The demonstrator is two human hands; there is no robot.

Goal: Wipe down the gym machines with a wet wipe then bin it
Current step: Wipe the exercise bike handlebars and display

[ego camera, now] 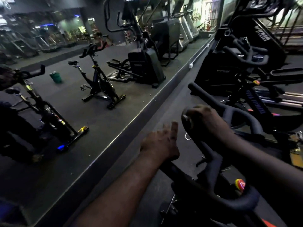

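Gym floor [177,102], right hand [207,119] round handlebar [242,115]

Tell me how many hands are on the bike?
2. The left hand rests on the near horn of the handlebar, fingers straight. The right hand curls round its far end. Nothing suggests a hidden one.

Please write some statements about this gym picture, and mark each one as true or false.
1. The right hand grips the handlebar of the nearest bike. True.
2. The left hand is closed into a tight fist. False: its fingers are stretched forward.
3. A green bucket is in view on the left side. True.
4. The knob below the handlebar is blue. False: it is red and yellow.
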